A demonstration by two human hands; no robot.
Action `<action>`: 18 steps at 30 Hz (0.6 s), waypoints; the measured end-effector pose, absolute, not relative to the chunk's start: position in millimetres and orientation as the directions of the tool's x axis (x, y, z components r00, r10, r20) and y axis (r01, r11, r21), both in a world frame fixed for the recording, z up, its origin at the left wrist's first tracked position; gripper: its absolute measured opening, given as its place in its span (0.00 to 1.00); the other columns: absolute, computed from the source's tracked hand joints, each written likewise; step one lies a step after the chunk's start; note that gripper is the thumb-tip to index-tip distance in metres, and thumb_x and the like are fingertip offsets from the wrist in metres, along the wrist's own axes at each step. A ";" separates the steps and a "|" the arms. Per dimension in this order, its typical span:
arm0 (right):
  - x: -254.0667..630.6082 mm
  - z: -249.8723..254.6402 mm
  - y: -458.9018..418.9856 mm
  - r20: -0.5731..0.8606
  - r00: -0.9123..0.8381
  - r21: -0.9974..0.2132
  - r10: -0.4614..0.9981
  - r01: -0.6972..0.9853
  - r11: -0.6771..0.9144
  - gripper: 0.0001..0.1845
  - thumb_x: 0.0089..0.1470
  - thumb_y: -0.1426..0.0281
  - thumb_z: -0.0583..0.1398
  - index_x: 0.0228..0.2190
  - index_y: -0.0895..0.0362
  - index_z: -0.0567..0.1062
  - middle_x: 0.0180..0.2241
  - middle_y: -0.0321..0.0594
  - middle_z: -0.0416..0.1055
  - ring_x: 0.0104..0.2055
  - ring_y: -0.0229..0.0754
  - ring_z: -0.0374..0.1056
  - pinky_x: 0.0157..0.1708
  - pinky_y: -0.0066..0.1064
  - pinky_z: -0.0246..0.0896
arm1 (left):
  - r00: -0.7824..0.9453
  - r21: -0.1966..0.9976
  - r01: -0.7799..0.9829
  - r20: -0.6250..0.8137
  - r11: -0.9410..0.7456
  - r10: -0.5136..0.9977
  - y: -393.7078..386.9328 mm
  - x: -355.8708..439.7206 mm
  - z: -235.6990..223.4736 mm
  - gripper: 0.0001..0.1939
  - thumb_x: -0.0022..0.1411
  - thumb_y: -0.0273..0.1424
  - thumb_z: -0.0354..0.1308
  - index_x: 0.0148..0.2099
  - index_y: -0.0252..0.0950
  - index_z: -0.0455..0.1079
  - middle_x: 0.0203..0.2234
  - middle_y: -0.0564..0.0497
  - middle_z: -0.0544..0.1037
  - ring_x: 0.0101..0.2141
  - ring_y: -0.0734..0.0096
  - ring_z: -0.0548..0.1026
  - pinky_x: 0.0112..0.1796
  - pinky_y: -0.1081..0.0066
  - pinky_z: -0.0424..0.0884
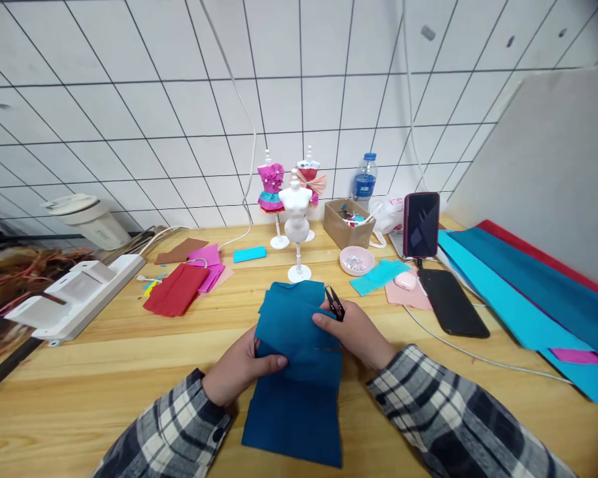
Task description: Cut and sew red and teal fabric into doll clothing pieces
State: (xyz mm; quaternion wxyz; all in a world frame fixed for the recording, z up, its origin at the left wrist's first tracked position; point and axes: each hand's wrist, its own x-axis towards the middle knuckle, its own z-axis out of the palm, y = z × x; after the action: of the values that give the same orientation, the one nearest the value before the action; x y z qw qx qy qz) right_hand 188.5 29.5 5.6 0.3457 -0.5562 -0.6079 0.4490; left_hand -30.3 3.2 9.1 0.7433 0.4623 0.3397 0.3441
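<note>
A dark blue sheet, crepe paper or thin cloth, hangs folded between my two hands above the table. My left hand grips its left edge, thumb on top and fingers hidden underneath. At the upper right edge, my right hand pinches the sheet between thumb and fingers. Small black thread snips are also tucked in that hand, blades pointing up and away. Just beyond the sheet stands a bare white mini dress form. Two dressed forms are behind it, one with a pink ruffled outfit, one with a peach bow.
Red pieces lie at left, near a white power strip. At right are a pink bowl of beads, a cardboard box, a propped phone, a black phone, a cable and long coloured sheets.
</note>
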 end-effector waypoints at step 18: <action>214.5 38.7 21.1 0.000 -0.384 -0.590 0.923 0.746 0.310 0.28 0.63 0.54 0.42 0.23 0.55 0.70 0.21 0.34 0.69 0.25 0.36 0.64 0.27 0.27 0.50 | 0.366 0.943 -0.150 -0.227 0.297 0.903 2.1 -30.7 11.0 0.23 0.54 0.31 0.64 0.53 0.34 0.70 0.50 0.43 0.75 0.52 0.52 0.71 0.54 0.54 0.65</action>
State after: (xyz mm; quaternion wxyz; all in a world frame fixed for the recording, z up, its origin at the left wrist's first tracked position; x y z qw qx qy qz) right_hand 214.5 21.1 38.7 0.1721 -0.5276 -0.7909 0.2580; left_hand -30.7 2.1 11.0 0.6905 0.4540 0.4146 0.3811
